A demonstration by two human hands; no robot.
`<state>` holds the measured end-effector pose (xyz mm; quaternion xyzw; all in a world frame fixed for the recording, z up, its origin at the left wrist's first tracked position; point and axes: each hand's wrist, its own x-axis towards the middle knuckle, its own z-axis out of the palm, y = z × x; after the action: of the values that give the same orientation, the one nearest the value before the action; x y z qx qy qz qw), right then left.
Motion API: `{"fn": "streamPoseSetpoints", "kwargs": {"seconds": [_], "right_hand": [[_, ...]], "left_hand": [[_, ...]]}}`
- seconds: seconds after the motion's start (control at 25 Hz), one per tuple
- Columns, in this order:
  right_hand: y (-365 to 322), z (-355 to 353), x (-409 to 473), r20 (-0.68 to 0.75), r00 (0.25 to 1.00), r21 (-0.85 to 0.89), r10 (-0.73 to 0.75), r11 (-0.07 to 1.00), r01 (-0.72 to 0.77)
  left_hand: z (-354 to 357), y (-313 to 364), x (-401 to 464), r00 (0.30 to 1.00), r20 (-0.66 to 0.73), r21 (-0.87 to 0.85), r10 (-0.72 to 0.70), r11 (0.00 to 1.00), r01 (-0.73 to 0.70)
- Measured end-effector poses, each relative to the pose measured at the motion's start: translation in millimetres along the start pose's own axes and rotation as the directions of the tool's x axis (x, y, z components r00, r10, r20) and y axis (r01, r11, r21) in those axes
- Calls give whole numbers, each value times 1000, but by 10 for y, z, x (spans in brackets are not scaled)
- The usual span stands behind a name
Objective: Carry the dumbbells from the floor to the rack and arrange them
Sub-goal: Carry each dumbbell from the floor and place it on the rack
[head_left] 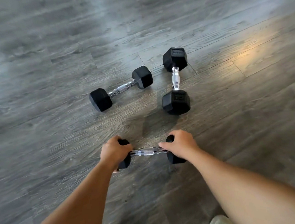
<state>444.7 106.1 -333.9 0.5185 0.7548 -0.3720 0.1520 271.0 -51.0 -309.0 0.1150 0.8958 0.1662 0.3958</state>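
Three black hex dumbbells with chrome handles are in view over the grey wood floor point(51, 84). The nearest dumbbell point(147, 151) lies crosswise in front of me. My left hand point(113, 152) wraps its left head and my right hand point(179, 145) wraps its right head, so only the handle and parts of the heads show. Whether it rests on the floor or is lifted, I cannot tell. A second dumbbell point(121, 88) lies at a slant farther out to the left. The third dumbbell point(175, 80) lies lengthwise to the right of it. No rack is in view.
A bright patch of light point(248, 53) falls on the floor at the right. Part of a pale shoe point(219, 223) shows at the bottom edge. Bare floor surrounds the dumbbells on all sides.
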Motion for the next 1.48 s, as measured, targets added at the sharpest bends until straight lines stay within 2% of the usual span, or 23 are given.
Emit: {"fn": "streamPoseSetpoints", "kwargs": {"seconds": [0.12,0.28,0.48,0.72,0.8,0.92,1.08,1.28,1.48], "right_hand": [[-118,-346,-267,-45,998,31,-37,999,39],[-428,-1235,-1091,-163,986,108,-41,992,59],[-807,-2950,-2660,-256,966,275,18,960,55],[-1052,-4637,-4728,-364,917,434,165,901,10],[-1004,-4967,-5327,-428,873,490,234,872,6],[-863,-5262,-6101,-490,795,543,357,839,-42],[-416,-5422,-7140,-575,629,612,524,785,-95],[431,-5175,-8380,-607,382,713,697,690,-127],[1453,-4704,-9742,-482,191,852,855,508,-126]], "left_hand": [[-223,229,-240,997,-36,28,68,997,-67],[-879,878,-1033,985,-82,60,154,987,-150],[-1952,2118,-2729,959,-65,115,276,957,-267],[-2897,3354,-4702,863,14,191,505,846,-498],[-3014,3668,-5186,804,59,185,592,785,-591],[-2989,4029,-5804,661,201,222,723,624,-749],[-2656,4365,-6766,459,346,118,818,447,-887],[-1809,4509,-8060,202,527,31,825,220,-975],[-668,4232,-9577,-17,682,-34,731,8,-999]]}}
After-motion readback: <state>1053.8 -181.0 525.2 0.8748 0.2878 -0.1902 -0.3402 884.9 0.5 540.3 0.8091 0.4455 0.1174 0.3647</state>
